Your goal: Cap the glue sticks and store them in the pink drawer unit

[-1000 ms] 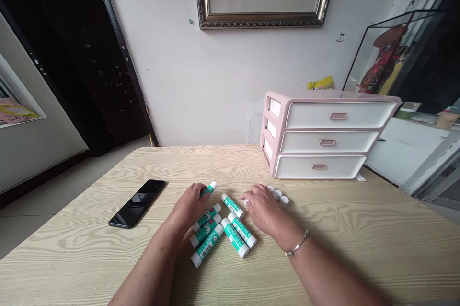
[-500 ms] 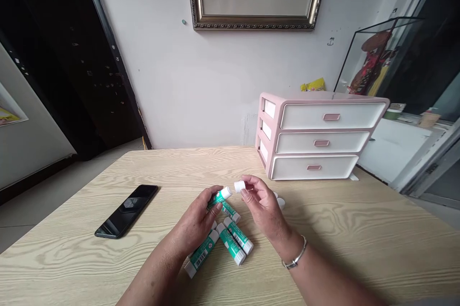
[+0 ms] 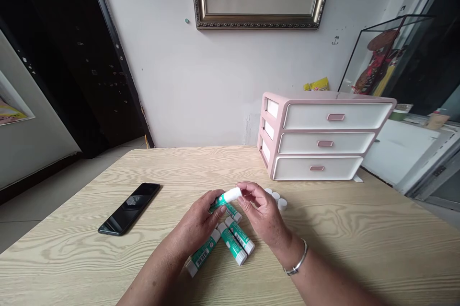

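My left hand (image 3: 197, 222) is shut around a green-and-white glue stick (image 3: 221, 202), and its fingers hide the lower part of the tube. The stick's white cap (image 3: 233, 194) sits on the upper end, with the fingertips of my right hand (image 3: 260, 210) pinching it. Below my hands lie three more capped glue sticks (image 3: 232, 243), side by side at slight angles, and a further stick (image 3: 230, 211) is partly hidden under my hands. Just right of my right hand stand three loose white caps (image 3: 275, 196).
The pale wood-grain table (image 3: 341, 234) holds a black smartphone (image 3: 129, 208) to the left of my hands. A pink-and-white three-drawer unit (image 3: 319, 138) stands at the back right. Behind it are a yellow packet (image 3: 316, 84) and a glass case (image 3: 381, 56).
The white cap, held apart from the stick before, now sits on its end. My hands have come closer together. The stick in my left hand has tilted further to the right.
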A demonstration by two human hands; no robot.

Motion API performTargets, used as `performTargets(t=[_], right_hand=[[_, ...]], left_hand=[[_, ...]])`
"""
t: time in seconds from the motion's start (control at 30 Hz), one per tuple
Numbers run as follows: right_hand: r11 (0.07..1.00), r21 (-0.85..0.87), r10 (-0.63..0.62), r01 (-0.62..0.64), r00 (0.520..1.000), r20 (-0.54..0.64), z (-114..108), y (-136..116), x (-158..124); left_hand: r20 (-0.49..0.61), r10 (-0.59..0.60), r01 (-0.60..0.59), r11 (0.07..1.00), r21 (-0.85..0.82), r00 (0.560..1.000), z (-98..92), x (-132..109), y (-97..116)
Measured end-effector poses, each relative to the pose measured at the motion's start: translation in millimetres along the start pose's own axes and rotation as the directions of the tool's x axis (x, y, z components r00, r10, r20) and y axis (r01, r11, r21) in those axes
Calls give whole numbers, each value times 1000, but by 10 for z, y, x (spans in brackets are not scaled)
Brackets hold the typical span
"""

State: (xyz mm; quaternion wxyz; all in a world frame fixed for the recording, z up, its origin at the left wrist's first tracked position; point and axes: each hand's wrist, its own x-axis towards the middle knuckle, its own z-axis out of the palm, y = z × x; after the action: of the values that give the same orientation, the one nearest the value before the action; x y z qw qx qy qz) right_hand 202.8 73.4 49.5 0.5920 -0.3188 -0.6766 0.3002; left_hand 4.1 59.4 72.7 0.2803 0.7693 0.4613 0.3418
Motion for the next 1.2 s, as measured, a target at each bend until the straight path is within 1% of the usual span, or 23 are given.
performTargets(t=[0.1,0.33,0.47,0.57,0.63,0.7,0.77,0.83,0.9,0.93,1.0,1.1,1.2], right_hand=[[1000,-16,-21,22,1000,11,-9,-4,2],[992,-78,-96,98,995,35,3,-51,6],[985,-96,-137,141,990,40,53,-63,-1],[983,-102,-151,155,987,44,75,-59,-19],[981,-121,-148,152,988,48,65,-52,-36],[979,-154,-131,134,991,35,32,-41,-46],[976,-195,-98,93,995,-18,-16,-27,-40],[972,-233,-61,39,994,-89,-65,-9,-17],[966,-257,-22,-14,990,-137,-100,16,13],[964,-263,-1,-38,990,-144,-111,31,26],[961,-268,33,-69,990,-137,-121,65,45],[960,-264,60,-90,991,-118,-122,110,52],[966,-235,84,-112,989,-124,-127,131,51]], left_hand=[[9,-7,7,1000,-26,1000,-1,-13,-1],[33,63,-59,994,-90,998,21,-22,15],[33,62,-58,992,-111,997,37,-29,36],[55,56,-48,987,-151,997,19,-37,97],[75,37,-22,981,-193,997,-12,-41,153],[70,-10,26,973,-228,997,-56,-41,192],[34,-78,84,966,-246,996,-106,-36,186],[-47,-150,132,954,-270,988,-156,-23,122],[-157,-223,162,932,-325,962,-204,-7,14],[-216,-263,174,916,-361,940,-227,2,-46],[-289,-347,214,888,-407,892,-271,21,-158],[-363,-443,286,866,-411,820,-330,48,-276],[-404,-494,294,836,-463,770,-368,74,-343]])
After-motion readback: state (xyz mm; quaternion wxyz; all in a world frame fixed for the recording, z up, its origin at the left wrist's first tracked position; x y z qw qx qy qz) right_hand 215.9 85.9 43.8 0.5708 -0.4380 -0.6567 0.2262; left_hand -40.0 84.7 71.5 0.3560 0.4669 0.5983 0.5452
